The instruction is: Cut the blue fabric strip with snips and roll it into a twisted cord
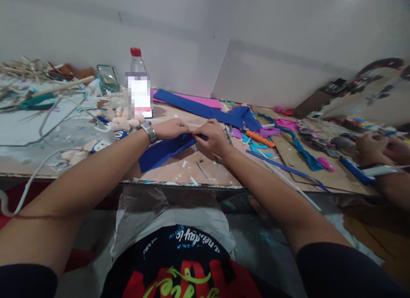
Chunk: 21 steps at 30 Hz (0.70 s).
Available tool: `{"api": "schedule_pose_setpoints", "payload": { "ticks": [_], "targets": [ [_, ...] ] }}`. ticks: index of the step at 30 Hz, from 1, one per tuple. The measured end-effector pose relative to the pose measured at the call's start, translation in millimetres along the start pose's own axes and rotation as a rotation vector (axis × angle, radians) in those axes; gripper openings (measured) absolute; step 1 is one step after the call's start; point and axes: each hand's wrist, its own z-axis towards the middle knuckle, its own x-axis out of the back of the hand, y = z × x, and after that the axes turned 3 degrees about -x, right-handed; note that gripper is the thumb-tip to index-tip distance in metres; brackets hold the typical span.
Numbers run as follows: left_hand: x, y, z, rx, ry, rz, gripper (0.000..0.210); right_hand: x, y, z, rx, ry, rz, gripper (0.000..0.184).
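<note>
A dark blue strip (163, 153), fabric or soft sheet by its look, lies slantwise near the table's front edge. My left hand (171, 128), with a metal watch (148, 132) on its wrist, pinches the strip's upper right end. Right beside it, my right hand (211, 135) has its fingers closed on the same end, the fingertips of both hands nearly meeting. Exactly how the end is folded there is hidden by the fingers. Behind my hands stretches a longer blue piece (192, 106) over a pink sheet (208, 102).
A lit phone (139, 95) leans against a red-capped bottle (136, 52). Peach-coloured pieces (120, 121) and a white cable (38, 174) lie left. An orange cutter (259, 139) and coloured scraps (253, 146) lie right. Another person's hands (374, 146) work at far right.
</note>
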Motion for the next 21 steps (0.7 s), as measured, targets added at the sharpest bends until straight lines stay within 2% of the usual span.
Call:
{"api": "schedule_pose_setpoints", "payload": {
  "ticks": [4,10,14,18,21],
  "targets": [
    [-0.1,1.4,-1.4,0.002,-0.018,-0.013,0.041,-0.7,0.2,0.7,-0.008,0.01,-0.002,0.017],
    [-1.1,2.4,-2.0,-0.049,0.028,0.07,0.039,0.1,-2.0,0.9,-0.037,0.003,-0.011,0.017],
    [-2.7,4.9,-3.5,-0.123,0.055,0.185,0.035,-0.9,-2.0,-0.3,-0.051,0.012,0.035,0.014],
    [-3.4,6.9,-5.4,-0.208,0.088,0.339,0.038,-5.2,2.2,0.0,-0.132,0.034,0.115,0.013],
    [-3.4,7.9,-6.6,-0.25,0.074,0.474,0.039,-7.1,4.9,0.5,-0.154,0.002,0.139,0.011]
  ]
}}
